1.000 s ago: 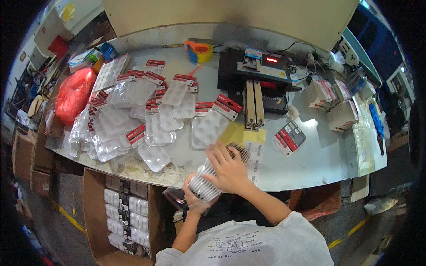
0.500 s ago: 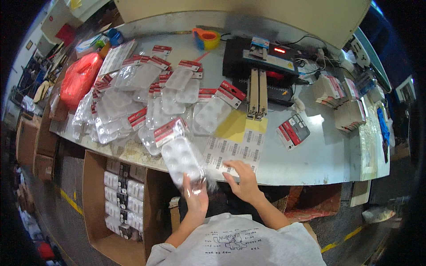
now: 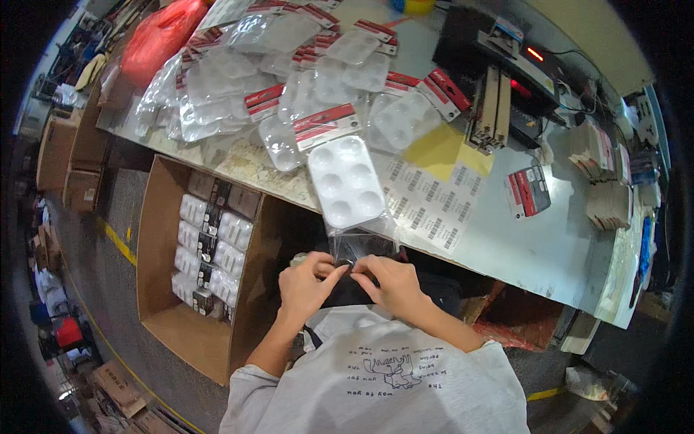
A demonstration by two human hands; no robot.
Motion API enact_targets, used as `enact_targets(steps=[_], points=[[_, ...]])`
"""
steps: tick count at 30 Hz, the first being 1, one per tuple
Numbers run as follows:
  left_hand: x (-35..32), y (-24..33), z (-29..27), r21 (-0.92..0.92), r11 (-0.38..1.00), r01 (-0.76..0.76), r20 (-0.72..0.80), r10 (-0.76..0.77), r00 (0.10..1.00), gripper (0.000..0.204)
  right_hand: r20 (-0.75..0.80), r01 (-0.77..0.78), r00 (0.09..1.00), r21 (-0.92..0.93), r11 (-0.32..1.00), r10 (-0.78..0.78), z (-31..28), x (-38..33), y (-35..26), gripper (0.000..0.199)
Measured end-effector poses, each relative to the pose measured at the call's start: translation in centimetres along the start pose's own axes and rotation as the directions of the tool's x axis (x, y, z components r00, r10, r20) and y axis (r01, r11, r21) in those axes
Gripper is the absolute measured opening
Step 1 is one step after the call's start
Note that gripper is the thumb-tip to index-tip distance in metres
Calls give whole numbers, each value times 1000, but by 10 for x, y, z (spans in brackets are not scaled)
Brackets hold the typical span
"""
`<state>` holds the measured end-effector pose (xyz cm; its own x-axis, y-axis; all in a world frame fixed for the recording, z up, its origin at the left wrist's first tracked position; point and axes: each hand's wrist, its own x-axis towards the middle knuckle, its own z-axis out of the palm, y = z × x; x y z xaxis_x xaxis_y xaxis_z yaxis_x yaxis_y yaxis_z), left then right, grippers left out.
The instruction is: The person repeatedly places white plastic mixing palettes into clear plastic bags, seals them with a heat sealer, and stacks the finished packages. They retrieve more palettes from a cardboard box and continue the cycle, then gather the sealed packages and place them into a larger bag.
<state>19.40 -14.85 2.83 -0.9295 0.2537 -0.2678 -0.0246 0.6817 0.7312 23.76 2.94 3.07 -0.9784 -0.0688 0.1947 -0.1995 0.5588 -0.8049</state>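
Observation:
A white six-well paint palette [image 3: 348, 181] lies in a clear plastic bag [image 3: 365, 244] with a red and white header card [image 3: 327, 126]. The palette reaches over the table's front edge, and the bag's loose end hangs toward me. My left hand [image 3: 307, 286] pinches that end between thumb and fingers. Close beside it, my right hand [image 3: 390, 283] grips the same end, its fingertips almost touching the left thumb. Right of the palette, a sheet of barcode stickers [image 3: 426, 202] lies flat on the table, partly over a yellow sheet [image 3: 439, 150].
Bagged palettes [image 3: 217, 90] are heaped on the table's left, near a red plastic bag [image 3: 160, 43]. A black machine [image 3: 499, 54] stands at the back right. Stacks of cards [image 3: 606, 206] and a single card [image 3: 528, 192] lie right. Below, a cardboard box [image 3: 278, 246] holds packed white goods.
My left hand has moved from the palette's end down to the bag's loose end. My right hand has come in from the sticker sheet and closed on it too. The view has shifted.

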Motion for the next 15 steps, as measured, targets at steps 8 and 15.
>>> enact_targets(steps=[8,15], points=[[4,-6,-12,-136,990,-31,40,37,999,14,58,-13,998,-12,1000,13,22,14,-2,29],[12,-1,-16,-123,992,38,129,-22,991,18,14,-15,1000,36,999,15,23,15,1,34]])
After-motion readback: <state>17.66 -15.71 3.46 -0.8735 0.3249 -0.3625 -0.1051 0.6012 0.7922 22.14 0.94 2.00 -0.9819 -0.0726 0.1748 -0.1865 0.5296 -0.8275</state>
